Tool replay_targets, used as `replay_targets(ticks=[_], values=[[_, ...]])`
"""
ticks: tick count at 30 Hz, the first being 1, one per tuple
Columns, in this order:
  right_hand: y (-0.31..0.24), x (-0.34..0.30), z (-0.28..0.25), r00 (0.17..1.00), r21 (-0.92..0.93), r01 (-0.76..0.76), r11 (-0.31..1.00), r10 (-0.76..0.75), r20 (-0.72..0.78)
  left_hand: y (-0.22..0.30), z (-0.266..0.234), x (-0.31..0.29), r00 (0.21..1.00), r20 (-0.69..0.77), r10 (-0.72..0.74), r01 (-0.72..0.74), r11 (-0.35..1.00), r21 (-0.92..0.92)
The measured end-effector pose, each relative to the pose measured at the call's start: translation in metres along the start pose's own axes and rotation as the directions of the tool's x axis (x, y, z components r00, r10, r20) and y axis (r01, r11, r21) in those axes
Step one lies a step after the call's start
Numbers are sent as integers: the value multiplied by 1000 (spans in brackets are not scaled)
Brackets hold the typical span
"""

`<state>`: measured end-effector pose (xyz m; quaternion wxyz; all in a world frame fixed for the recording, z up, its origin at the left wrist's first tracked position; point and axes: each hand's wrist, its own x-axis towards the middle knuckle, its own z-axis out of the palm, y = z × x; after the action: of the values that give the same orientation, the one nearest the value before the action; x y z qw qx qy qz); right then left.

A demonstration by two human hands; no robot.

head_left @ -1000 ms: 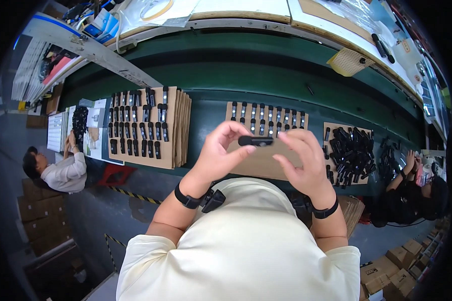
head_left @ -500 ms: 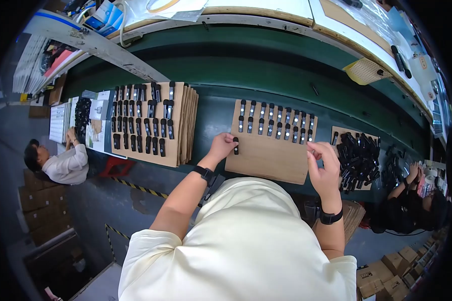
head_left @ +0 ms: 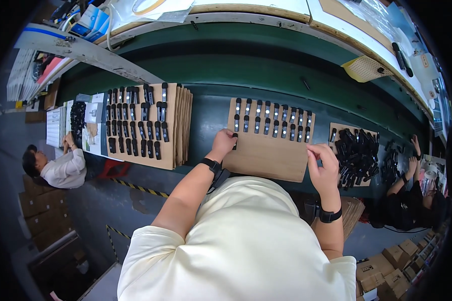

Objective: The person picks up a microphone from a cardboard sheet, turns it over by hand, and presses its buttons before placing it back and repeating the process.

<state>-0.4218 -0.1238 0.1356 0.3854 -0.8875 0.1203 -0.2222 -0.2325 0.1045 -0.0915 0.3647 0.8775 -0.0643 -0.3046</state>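
A brown cardboard sheet (head_left: 266, 159) lies on the green bench in front of me, with two rows of small black microphones (head_left: 257, 124) with rounded tops across its far half. At the sheet's left side, below the second row, my left hand (head_left: 223, 144) pinches one such microphone (head_left: 235, 141) upright against the cardboard. By the right edge, just under the last microphone of that row, hovers my right hand (head_left: 324, 163). Its thumb and index finger are bent and a little apart, with nothing visible between them.
To the left, a thick stack of cardboard sheets (head_left: 183, 130) carries several rows of microphones. A heap of loose microphones (head_left: 356, 155) covers another cardboard piece at the right. Co-workers sit at far left (head_left: 65, 170) and far right (head_left: 407, 203). A shelf edge (head_left: 251, 14) runs above the bench.
My left hand stays on the microphone at the sheet's left side; my right hand has barely moved. The view has shifted slightly. At far right, a co-worker's hand now reaches up over the bench.
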Motion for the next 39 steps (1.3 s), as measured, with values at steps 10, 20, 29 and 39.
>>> replay_targets(ticks=[10,20,29,39], values=[[11,2,5,999,9,-32,999,31,23,-6,-1,7,999,-35,28,-29,1000,-8],[99,59,51,950,159,-312,937,308,51,2,-14,-2,996,-64,55,-56,998,-13],[234,144,116,910,-202,-388,899,408,70,6,-50,-5,971,-200,134,-143,989,-32],[261,180,146,767,-521,-461,718,618,174,29,-72,-28,966,-216,145,-182,970,-163]])
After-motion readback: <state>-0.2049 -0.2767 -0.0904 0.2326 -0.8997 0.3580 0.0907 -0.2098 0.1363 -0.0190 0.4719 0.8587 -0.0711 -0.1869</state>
